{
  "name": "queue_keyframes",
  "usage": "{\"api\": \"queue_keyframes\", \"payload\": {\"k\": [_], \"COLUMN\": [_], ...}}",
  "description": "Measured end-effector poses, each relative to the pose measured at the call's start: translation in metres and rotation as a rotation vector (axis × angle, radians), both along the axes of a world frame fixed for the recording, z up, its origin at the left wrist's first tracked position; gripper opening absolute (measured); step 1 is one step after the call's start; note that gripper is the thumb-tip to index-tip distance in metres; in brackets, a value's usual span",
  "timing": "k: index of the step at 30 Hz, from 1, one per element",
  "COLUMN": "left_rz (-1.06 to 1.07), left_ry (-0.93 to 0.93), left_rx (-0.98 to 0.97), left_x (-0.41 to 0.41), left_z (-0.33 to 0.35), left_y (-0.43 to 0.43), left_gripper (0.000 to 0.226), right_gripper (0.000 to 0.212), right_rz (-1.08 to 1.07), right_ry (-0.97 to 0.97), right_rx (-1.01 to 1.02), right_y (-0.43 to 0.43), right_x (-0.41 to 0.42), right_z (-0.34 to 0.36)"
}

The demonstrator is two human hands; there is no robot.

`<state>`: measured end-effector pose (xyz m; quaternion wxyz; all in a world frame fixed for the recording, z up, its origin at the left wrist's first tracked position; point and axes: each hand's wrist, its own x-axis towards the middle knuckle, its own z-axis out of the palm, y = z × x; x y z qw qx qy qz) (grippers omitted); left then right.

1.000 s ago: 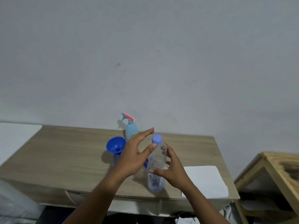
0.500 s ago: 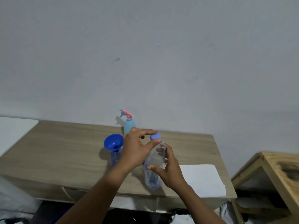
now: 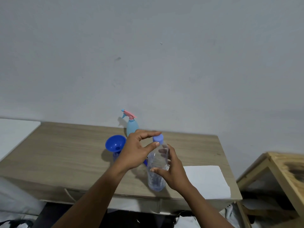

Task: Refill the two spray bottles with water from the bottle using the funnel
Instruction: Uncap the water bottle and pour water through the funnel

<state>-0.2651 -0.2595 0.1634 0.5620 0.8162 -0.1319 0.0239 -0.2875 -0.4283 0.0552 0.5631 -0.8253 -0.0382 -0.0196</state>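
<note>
A clear water bottle (image 3: 157, 175) stands on the wooden table (image 3: 65, 155), and my right hand (image 3: 171, 171) grips its body from the right. My left hand (image 3: 136, 152) pinches the bottle's light blue cap (image 3: 158, 139) between thumb and fingers. Left of the hands, a blue funnel (image 3: 115, 143) sits in the neck of a clear spray bottle (image 3: 116, 156) that my left hand mostly hides. A light blue spray bottle (image 3: 131, 126) with a pink trigger head stands at the back by the wall.
A white sheet (image 3: 205, 181) lies on the table's right front corner. A small blue part (image 3: 145, 162) shows between my hands. A wooden stand (image 3: 279, 175) is off to the right, and a white surface (image 3: 14, 134) adjoins the table on the left.
My left hand went from open above the bottle to closing on the cap. My right hand has kept its grip on the bottle's body.
</note>
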Motion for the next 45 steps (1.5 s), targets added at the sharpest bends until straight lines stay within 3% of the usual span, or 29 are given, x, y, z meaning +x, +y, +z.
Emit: {"api": "queue_keyframes", "payload": {"k": [5,8,18,24,30,39,45], "left_rz": [0.370,0.463,0.066,0.180,0.032,0.297,0.262], "left_ry": [-0.056,-0.060,0.013,-0.037,-0.009,-0.251,-0.348], "left_rx": [0.048,0.057,-0.065,-0.029,-0.068,-0.190,-0.034], "left_x": [-0.016,-0.021,-0.003,0.002,0.002,0.004,-0.029], "left_z": [0.001,0.003,0.012,0.006,0.011,0.009,-0.090], "left_y": [-0.024,-0.032,-0.004,-0.006,0.001,0.001,0.052], "left_gripper": [0.026,0.025,0.017,0.022,0.015,0.019,0.021], "right_gripper": [0.093,0.091,0.099,0.099,0.101,0.098,0.092], "right_rz": [-0.049,-0.055,-0.012,0.004,0.015,-0.011,-0.047], "right_ry": [-0.036,-0.053,-0.007,-0.006,0.003,-0.020,-0.043], "right_rx": [0.003,0.000,0.018,-0.001,0.012,0.030,0.014], "right_y": [0.006,0.008,0.003,0.002,0.001,0.004,0.007], "right_x": [-0.001,-0.003,-0.001,0.000,0.001,-0.002,-0.005], "right_z": [-0.001,-0.002,-0.002,-0.001,-0.001,-0.003,-0.009]}}
